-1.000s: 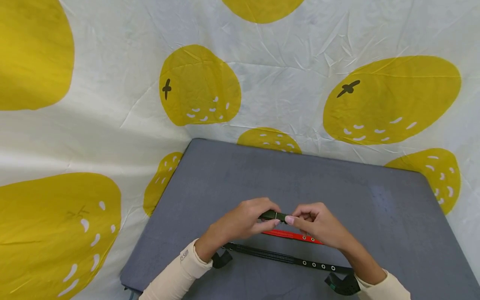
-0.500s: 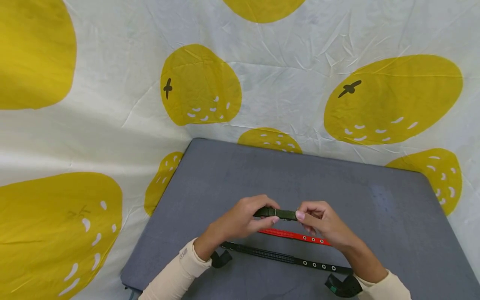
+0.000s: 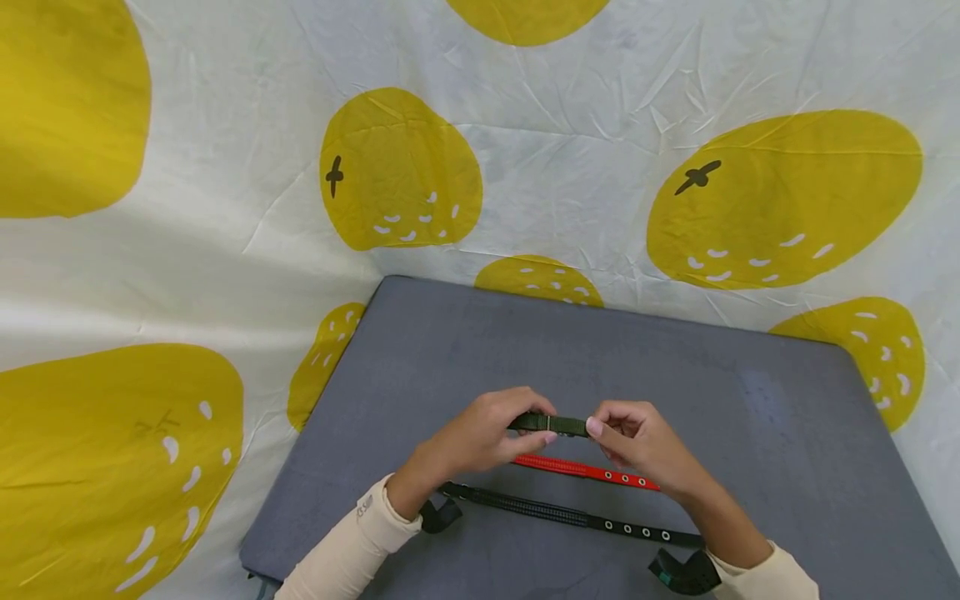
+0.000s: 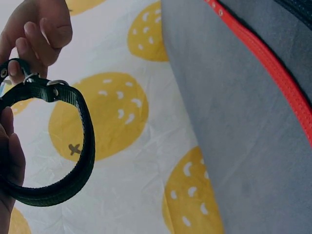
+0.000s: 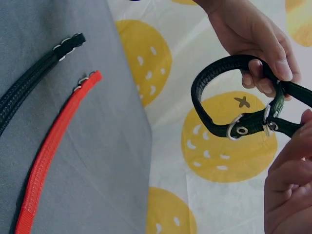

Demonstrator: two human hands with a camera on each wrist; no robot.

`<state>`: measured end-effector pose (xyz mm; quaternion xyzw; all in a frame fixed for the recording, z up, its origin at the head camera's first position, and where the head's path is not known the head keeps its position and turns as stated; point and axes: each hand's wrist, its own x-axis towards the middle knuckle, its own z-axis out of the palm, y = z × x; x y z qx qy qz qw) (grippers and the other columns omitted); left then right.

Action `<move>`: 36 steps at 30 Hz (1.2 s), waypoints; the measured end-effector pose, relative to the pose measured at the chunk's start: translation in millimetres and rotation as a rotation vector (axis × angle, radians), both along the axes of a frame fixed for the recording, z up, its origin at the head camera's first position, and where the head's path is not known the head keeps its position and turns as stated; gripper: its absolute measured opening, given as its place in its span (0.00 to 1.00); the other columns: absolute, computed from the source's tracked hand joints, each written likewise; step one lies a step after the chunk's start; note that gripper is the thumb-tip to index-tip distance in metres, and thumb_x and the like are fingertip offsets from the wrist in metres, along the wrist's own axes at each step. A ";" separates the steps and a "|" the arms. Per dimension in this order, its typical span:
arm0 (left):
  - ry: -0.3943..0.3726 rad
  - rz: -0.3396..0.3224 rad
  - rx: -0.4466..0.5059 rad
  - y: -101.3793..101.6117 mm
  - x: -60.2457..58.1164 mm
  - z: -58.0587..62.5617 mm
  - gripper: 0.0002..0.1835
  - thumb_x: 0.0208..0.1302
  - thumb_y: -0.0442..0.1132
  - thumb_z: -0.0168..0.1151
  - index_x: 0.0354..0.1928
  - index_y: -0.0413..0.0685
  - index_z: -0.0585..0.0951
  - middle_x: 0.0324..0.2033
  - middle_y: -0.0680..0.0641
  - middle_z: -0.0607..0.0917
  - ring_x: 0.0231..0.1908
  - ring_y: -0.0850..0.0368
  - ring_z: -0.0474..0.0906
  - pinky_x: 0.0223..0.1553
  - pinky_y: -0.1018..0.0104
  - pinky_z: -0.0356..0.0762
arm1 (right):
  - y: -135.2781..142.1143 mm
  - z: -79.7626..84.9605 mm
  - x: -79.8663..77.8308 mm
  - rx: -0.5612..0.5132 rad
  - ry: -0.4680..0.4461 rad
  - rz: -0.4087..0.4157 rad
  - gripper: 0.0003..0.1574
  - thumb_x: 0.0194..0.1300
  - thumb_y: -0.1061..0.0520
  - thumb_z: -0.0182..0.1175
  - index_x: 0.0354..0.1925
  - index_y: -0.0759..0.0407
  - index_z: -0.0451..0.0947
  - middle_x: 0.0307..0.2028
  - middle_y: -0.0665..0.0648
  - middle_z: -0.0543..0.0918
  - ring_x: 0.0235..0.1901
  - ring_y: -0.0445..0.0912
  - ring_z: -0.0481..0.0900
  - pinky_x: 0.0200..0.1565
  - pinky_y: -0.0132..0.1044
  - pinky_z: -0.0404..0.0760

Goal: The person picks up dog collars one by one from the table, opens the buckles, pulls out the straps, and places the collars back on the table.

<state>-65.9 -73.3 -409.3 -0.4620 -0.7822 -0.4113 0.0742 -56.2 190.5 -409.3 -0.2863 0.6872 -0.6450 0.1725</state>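
A dark green dog collar, bent into a loop with its strap through the buckle, hangs in the air between both hands. In the head view my left hand grips the loop at its left side, thumb below and fingers above. My right hand pinches the strap's end between thumb and forefinger. Metal rings and an eyelet show on the collar in the right wrist view. Below the hands lie a red collar and a black collar, both stretched out flat with metal eyelets.
A grey padded table bears the flat collars. White cloth with yellow fruit prints hangs behind and left of it. Black straps, such as the one at the right wrist, sit below both forearms.
My right hand has drawn to the right with the strap's end, then come back slightly left. More of the green collar shows between the hands. The red and black collars stay put.
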 end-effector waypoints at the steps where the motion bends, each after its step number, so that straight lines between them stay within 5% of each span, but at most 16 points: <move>1: -0.002 0.002 -0.001 0.3 0.2 -0.4 0.11 0.67 0.38 0.68 0.48 0.46 0.79 0.38 0.53 0.83 0.31 0.66 0.73 0.35 0.83 0.71 | -1.1 0.3 0.5 0.014 0.002 -0.018 0.15 0.75 0.69 0.50 0.30 0.58 0.75 0.16 0.58 0.65 0.13 0.48 0.59 0.14 0.39 0.61; 14: 0.056 0.002 0.010 4.6 0.1 -0.6 0.09 0.68 0.38 0.67 0.47 0.46 0.79 0.37 0.52 0.83 0.32 0.69 0.73 0.37 0.84 0.71 | -3.9 5.4 0.4 -0.030 -0.003 -0.043 0.20 0.74 0.69 0.50 0.23 0.59 0.68 0.17 0.55 0.59 0.15 0.50 0.54 0.17 0.41 0.58; 26: -0.124 0.069 0.009 7.8 5.8 -1.9 0.09 0.71 0.40 0.62 0.50 0.46 0.78 0.28 0.56 0.75 0.22 0.71 0.62 0.25 0.80 0.63 | -13.3 -2.8 -5.5 -0.114 -0.001 -0.133 0.24 0.73 0.69 0.49 0.19 0.60 0.59 0.15 0.54 0.52 0.15 0.48 0.47 0.19 0.42 0.52; 36: -0.151 0.084 0.025 6.0 6.1 -4.4 0.09 0.73 0.40 0.61 0.50 0.47 0.78 0.29 0.55 0.74 0.22 0.70 0.61 0.24 0.79 0.63 | -26.3 -6.4 -4.9 -0.248 -0.028 -0.214 0.24 0.68 0.75 0.47 0.18 0.61 0.57 0.17 0.55 0.50 0.15 0.50 0.44 0.19 0.43 0.45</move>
